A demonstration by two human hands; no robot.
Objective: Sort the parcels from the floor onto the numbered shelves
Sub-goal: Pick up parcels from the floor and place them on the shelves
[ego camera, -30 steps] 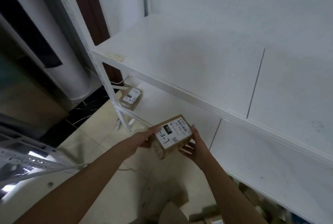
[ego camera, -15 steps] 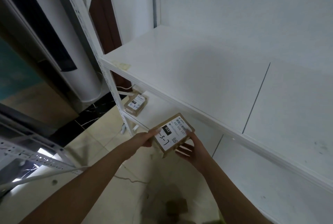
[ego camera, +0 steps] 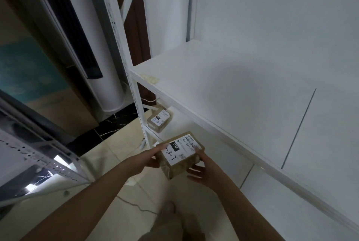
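Here, the left hand [ego camera: 148,158] grips the left side of the parcel [ego camera: 180,155], with its thumb over the top edge. The right hand [ego camera: 203,171] grasps the opposite side, thumb on top and fingers spread under the base. This two-sided grip keeps the label [ego camera: 177,152] face up, probably so that the handwritten code, which appears to end "3-7", can be checked against the shelf numbers. The parcel is held in the air above the floor [ego camera: 116,163], just in front of the lower shelf [ego camera: 281,202] and below the edge of the upper shelf [ego camera: 223,89]. A second parcel [ego camera: 160,121] lies on the lower shelf beside the post [ego camera: 140,114], which suggests that this level is the destination.
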